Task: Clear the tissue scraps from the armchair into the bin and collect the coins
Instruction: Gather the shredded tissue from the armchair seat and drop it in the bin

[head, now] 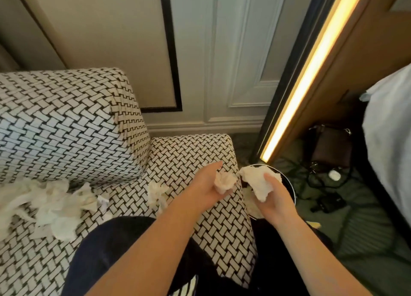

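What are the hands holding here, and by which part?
Tissue in both. The left hand grips a small crumpled wad whole, over the armchair's arm; the right hand pinches a larger scrap at its near edge, above the bin.

Most of the bin [289, 185] behind the right hand [275, 203] and its tissue wad [255, 182]; armchair [66, 117] beyond left edge.

- Dim, warm-toned room; soft, even light falls on the wall [233, 51] and armchair [66, 122].
- A slanting light strip [311, 73] glows yellow, its core blown out to glare.
- The floor [360, 220] beside it lies in deep shadow, its details murky.
- The wide-angle lens bends straight lines near the edges.
- The whole frame is slightly soft; the bedding [391, 122] at the right edge is blurred.
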